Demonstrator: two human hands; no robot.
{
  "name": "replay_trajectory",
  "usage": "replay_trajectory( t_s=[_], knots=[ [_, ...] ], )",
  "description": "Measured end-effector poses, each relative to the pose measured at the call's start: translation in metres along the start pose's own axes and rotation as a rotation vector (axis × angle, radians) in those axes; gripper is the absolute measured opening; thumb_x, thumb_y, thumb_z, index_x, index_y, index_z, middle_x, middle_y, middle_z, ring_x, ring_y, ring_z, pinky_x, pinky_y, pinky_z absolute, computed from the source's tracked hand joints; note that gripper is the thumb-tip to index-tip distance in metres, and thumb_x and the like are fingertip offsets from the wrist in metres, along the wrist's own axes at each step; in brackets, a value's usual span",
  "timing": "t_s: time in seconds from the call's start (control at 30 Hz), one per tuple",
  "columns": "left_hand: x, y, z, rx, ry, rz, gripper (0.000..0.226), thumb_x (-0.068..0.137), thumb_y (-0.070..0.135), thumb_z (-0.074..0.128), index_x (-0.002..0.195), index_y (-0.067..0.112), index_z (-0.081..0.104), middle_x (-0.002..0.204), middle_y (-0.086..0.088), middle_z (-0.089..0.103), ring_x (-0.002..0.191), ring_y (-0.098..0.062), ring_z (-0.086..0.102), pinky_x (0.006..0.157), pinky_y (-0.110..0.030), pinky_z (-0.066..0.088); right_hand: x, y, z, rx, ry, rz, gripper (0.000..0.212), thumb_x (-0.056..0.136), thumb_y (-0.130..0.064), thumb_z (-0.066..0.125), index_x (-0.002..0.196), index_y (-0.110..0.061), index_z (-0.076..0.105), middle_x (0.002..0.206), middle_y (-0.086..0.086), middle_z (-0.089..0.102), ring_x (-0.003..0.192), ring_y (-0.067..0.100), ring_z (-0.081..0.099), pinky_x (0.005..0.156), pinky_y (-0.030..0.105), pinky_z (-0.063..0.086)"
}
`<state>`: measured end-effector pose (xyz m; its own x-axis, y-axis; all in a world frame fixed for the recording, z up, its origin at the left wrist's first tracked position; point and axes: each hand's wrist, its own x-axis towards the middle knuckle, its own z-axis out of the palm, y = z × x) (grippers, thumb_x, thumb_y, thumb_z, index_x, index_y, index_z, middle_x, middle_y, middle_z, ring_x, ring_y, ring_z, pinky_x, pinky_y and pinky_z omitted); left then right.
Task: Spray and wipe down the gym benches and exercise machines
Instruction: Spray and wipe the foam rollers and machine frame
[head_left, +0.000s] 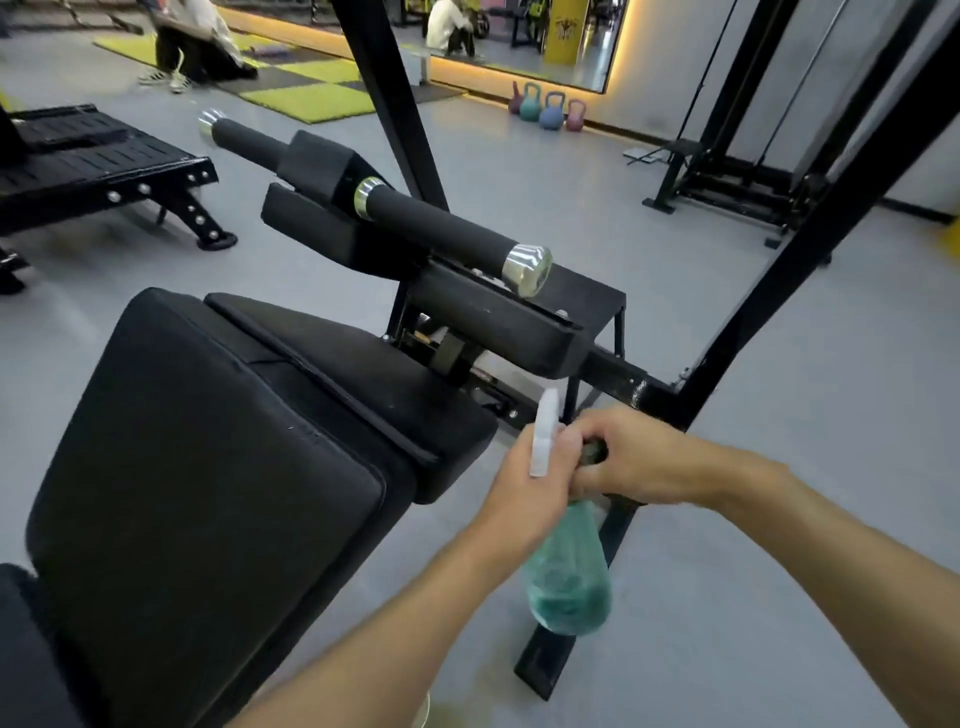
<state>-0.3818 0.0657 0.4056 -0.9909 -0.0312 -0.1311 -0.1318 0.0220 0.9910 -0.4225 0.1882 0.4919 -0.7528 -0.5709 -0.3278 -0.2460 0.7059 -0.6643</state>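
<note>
Green spray bottle (569, 577), top gripped by left hand (535, 480), right hand (641, 462)

black padded bench (208, 467), green spray bottle (569, 577) with white nozzle (543, 441), grey floor (727, 322), lime-and-grey checkered mats (311, 85)

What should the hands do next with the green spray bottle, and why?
Probably turn the white nozzle toward the black bench pad and squeeze. The left hand and right hand both grip the top of the spray bottle, which hangs beside the pad with the nozzle not aimed at it, so spraying likely comes before wiping.
</note>
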Motion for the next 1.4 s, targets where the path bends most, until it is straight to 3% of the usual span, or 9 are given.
replay_trajectory(
  t_s=[0.07,0.2,0.37,0.47,0.73,0.87,0.93,1.13,1.4],
  knots=[
    [0.020,-0.028,-0.002,-0.109,0.134,-0.020,0.032,0.104,0.042,0.045,0.113,0.020,0.067,0.091,0.006,0.072,0.091,-0.022,0.073,0.077,-0.031,0.058,0.025,0.014,-0.005,-0.046,0.172,-0.053,0.014,0.085,-0.010,0.071,0.090,-0.022,0.069,0.085,0.001,0.064,0.063,-0.002,0.054,0.058,0.013,0.043],
    [0.063,-0.067,-0.002,-0.199,0.371,0.154,0.028,0.095,0.045,0.051,0.089,0.025,0.070,0.081,-0.011,0.070,0.077,-0.034,0.071,0.067,-0.044,0.057,0.077,0.029,0.000,-0.179,0.659,-0.172,0.062,0.086,-0.011,0.062,0.141,-0.029,0.041,0.132,-0.003,0.037,0.104,0.005,0.048,0.090,0.018,0.040],
    [0.098,-0.090,0.008,-0.333,0.501,0.376,0.016,0.097,0.044,0.048,0.088,0.043,0.060,0.077,0.012,0.068,0.074,-0.005,0.068,0.074,-0.029,0.057,0.110,0.039,0.011,-0.320,0.885,-0.230,0.043,0.084,-0.014,0.059,0.126,-0.022,0.058,0.110,0.000,0.053,0.101,0.023,0.054,0.084,0.036,0.049],
    [0.105,-0.100,0.016,-0.427,0.533,0.474,0.030,0.105,0.037,0.041,0.129,0.049,0.053,0.100,0.027,0.063,0.081,0.011,0.060,0.079,-0.021,0.046,0.116,0.048,0.020,-0.301,0.996,-0.299,0.033,0.084,-0.013,0.057,0.117,-0.015,0.062,0.100,0.004,0.060,0.093,0.025,0.058,0.084,0.045,0.054],
    [0.131,-0.097,0.017,-0.469,0.613,0.546,0.047,0.102,0.046,0.039,0.148,0.039,0.042,0.114,0.030,0.054,0.120,-0.014,0.057,0.101,-0.038,0.048,0.105,0.053,0.026,-0.254,0.991,-0.340,0.044,0.081,-0.013,0.055,0.124,-0.025,0.061,0.109,-0.001,0.063,0.097,0.021,0.060,0.086,0.045,0.054],
    [0.144,-0.095,0.018,-0.421,0.689,0.626,0.047,0.095,0.053,0.038,0.140,0.044,0.048,0.122,0.012,0.062,0.112,-0.013,0.061,0.095,-0.045,0.054,0.109,0.065,0.022,-0.286,1.001,-0.409,0.044,0.078,-0.020,0.053,0.121,-0.026,0.060,0.103,-0.002,0.063,0.095,0.021,0.059,0.084,0.045,0.054],
    [0.146,-0.097,0.016,-0.410,0.717,0.649,0.040,0.100,0.045,0.041,0.138,0.036,0.053,0.111,0.013,0.063,0.097,0.001,0.060,0.090,-0.027,0.052,0.115,0.072,0.026,-0.275,1.043,-0.455,0.041,0.083,-0.015,0.056,0.122,-0.028,0.055,0.101,-0.007,0.060,0.093,0.020,0.058,0.080,0.043,0.053],
    [0.121,-0.099,0.018,-0.318,0.647,0.625,0.039,0.106,0.034,0.040,0.143,0.026,0.050,0.083,0.031,0.042,0.068,0.034,0.040,0.060,0.006,0.029,0.118,0.104,0.084,-0.459,1.183,-0.290,0.080,0.086,-0.022,0.059,0.156,-0.022,0.022,0.159,-0.010,0.026,0.129,0.020,0.048,0.090,0.035,0.047],
    [0.099,-0.096,0.015,-0.403,0.613,0.503,0.038,0.106,0.035,0.037,0.139,0.023,0.052,0.083,0.028,0.041,0.072,0.012,0.049,0.070,-0.016,0.032,0.114,0.110,0.096,-0.328,1.152,-0.308,0.079,0.083,-0.016,0.059,0.155,-0.024,0.028,0.155,-0.011,0.033,0.134,0.017,0.043,0.101,0.040,0.046]
  ],
)
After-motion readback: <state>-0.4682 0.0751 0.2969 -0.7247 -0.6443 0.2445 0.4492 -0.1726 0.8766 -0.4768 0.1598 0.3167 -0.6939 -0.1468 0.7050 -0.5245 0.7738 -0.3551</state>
